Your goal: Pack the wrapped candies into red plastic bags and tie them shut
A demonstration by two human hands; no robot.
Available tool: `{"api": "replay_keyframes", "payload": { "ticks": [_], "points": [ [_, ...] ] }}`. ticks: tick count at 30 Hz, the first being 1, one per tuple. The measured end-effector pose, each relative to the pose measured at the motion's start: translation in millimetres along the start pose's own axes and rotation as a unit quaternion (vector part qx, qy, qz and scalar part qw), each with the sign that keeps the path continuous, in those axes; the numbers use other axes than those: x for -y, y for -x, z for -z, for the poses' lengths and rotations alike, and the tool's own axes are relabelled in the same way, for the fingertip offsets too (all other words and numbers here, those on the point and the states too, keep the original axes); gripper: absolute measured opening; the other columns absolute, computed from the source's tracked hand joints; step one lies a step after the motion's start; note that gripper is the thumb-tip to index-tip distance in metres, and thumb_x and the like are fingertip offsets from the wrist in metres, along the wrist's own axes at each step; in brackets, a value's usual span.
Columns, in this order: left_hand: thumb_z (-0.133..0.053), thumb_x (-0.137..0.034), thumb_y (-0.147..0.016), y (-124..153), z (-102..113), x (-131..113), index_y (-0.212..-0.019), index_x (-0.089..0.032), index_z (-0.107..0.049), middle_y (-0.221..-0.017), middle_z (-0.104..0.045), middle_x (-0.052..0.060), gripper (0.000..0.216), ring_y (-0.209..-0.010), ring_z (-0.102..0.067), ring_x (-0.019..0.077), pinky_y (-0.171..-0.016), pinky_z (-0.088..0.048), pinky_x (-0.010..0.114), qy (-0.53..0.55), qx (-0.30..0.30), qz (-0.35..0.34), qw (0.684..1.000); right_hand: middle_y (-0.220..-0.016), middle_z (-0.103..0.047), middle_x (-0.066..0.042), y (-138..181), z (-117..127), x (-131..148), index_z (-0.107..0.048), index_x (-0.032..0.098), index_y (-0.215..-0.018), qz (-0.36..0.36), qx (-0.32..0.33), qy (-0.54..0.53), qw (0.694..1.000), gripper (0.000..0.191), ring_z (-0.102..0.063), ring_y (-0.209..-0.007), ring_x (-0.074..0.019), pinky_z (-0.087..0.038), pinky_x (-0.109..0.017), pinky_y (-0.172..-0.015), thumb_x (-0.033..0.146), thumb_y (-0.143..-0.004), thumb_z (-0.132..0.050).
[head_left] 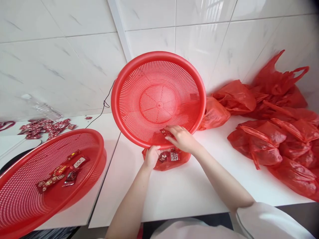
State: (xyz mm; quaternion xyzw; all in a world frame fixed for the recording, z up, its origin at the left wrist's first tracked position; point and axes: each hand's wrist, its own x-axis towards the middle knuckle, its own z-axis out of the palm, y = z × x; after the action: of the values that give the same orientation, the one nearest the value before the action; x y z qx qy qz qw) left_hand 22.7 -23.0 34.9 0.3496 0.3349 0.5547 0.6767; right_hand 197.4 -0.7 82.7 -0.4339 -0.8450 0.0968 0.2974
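Observation:
A red mesh plastic basket (159,71) is tilted on its side, its opening toward me. At its lower rim my left hand (152,157) is closed, with the thumb over the edge; its other fingers are hidden underneath. Below that rim lies an open red plastic bag (169,166) holding red printed snack packets (171,156). My right hand (183,137) reaches inside the basket's lower edge. Its fingers are stretched out, with the thumb apart, beside a small red packet (165,133) partly hidden by the hand. I cannot see a firm grip on it.
A second red basket (99,146) with several snack packets (59,171) stands at left. Behind it are loose red packets (42,127), a clear plastic bottle (47,109) and a black cable (106,103). Filled red bags (264,142) crowd the right. A tiled wall (149,39) rises behind.

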Motion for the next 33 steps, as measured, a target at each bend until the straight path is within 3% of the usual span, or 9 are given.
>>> {"api": "replay_keyframes", "payload": {
  "ticks": [3,6,9,12,16,21,24,28,33],
  "points": [
    [-0.06,-0.023,-0.066,1,-1,2,-0.09,-0.02,-0.069,-0.102,-0.073,0.007,0.026,-0.11,-0.061,0.0318,-0.086,-0.054,0.044,0.012,0.014,-0.004,1.0,-0.138,-0.053,-0.017,1,-5,-1,-0.051,0.014,-0.135,0.018,0.065,0.022,0.997,0.054,-0.046,-0.13,-0.0305,-0.034,-0.051,-0.107,0.049,-0.093,-0.049],
    [-0.061,-0.023,-0.065,0,0,0,-0.092,-0.017,-0.069,-0.099,-0.073,0.008,0.029,-0.105,-0.064,0.0319,-0.085,-0.054,0.046,0.012,-0.006,-0.01,1.0,-0.13,-0.06,-0.012,1,-1,-3,-0.055,0.019,-0.131,0.035,0.104,-0.031,0.993,0.049,-0.055,-0.12,-0.0271,-0.043,-0.044,-0.101,0.044,-0.089,-0.058],
    [-0.06,-0.025,-0.066,-2,4,-4,-0.095,-0.014,-0.069,-0.1,-0.073,0.009,0.032,-0.101,-0.065,0.0306,-0.085,-0.054,0.045,0.012,-0.019,-0.019,1.0,-0.115,-0.069,-0.005,1,9,-2,-0.063,0.023,-0.122,0.037,0.092,-0.116,0.988,0.031,-0.065,-0.103,-0.0194,-0.05,-0.033,-0.091,0.027,-0.094,-0.051],
    [-0.058,-0.029,-0.069,-6,10,-6,-0.092,-0.012,-0.069,-0.095,-0.073,0.011,0.03,-0.096,-0.067,0.0301,-0.081,-0.055,0.044,0.008,-0.04,-0.026,0.999,-0.108,-0.072,-0.003,2,22,1,-0.063,0.024,-0.123,0.013,0.053,-0.175,0.983,0.033,-0.068,-0.092,-0.0158,-0.052,-0.029,-0.084,0.022,-0.097,-0.042],
    [-0.055,-0.028,-0.072,-11,19,-11,-0.085,-0.013,-0.069,-0.09,-0.073,0.01,0.024,-0.09,-0.067,0.0259,-0.077,-0.055,0.039,0.022,-0.061,-0.062,0.996,-0.103,-0.073,-0.001,3,32,5,-0.061,0.025,-0.126,0.014,0.097,-0.214,0.972,0.035,-0.068,-0.085,-0.0153,-0.052,-0.028,-0.079,0.021,-0.095,-0.046],
    [-0.055,-0.025,-0.074,-13,23,-19,-0.089,-0.016,-0.068,-0.095,-0.072,0.008,0.022,-0.092,-0.066,0.022,-0.074,-0.055,0.034,0.061,-0.077,-0.102,0.99,-0.102,-0.073,-0.002,0,22,1,-0.067,0.024,-0.115,-0.012,0.124,-0.236,0.964,0.03,-0.067,-0.086,-0.0164,-0.052,-0.028,-0.078,0.021,-0.093,-0.048],
    [-0.054,-0.025,-0.075,-13,24,-21,-0.089,-0.016,-0.068,-0.097,-0.072,0.008,0.022,-0.092,-0.066,0.0212,-0.075,-0.055,0.035,0.072,-0.073,-0.106,0.989,-0.083,-0.073,-0.001,-2,12,-3,-0.071,0.019,-0.098,-0.083,0.113,-0.277,0.951,0.023,-0.067,-0.072,-0.017,-0.053,-0.029,-0.07,0.032,-0.09,-0.054],
    [-0.053,-0.026,-0.075,-13,24,-21,-0.092,-0.015,-0.068,-0.1,-0.072,0.009,0.025,-0.096,-0.066,0.0223,-0.078,-0.055,0.036,0.072,-0.066,-0.099,0.99,-0.076,-0.07,-0.002,-3,4,-7,-0.066,0.016,-0.083,-0.164,0.074,-0.378,0.908,0.033,-0.064,-0.066,-0.0167,-0.051,-0.028,-0.061,0.049,-0.084,-0.059],
    [-0.054,-0.025,-0.074,-13,24,-20,-0.092,-0.015,-0.068,-0.098,-0.072,0.009,0.025,-0.092,-0.066,0.022,-0.075,-0.055,0.035,0.067,-0.069,-0.089,0.991,-0.058,-0.052,0.004,-3,5,-7,-0.054,0.017,-0.067,-0.154,0.011,-0.31,0.938,0.041,-0.046,-0.054,-0.0099,-0.037,-0.023,-0.051,0.054,-0.084,-0.058]
  ]
}}
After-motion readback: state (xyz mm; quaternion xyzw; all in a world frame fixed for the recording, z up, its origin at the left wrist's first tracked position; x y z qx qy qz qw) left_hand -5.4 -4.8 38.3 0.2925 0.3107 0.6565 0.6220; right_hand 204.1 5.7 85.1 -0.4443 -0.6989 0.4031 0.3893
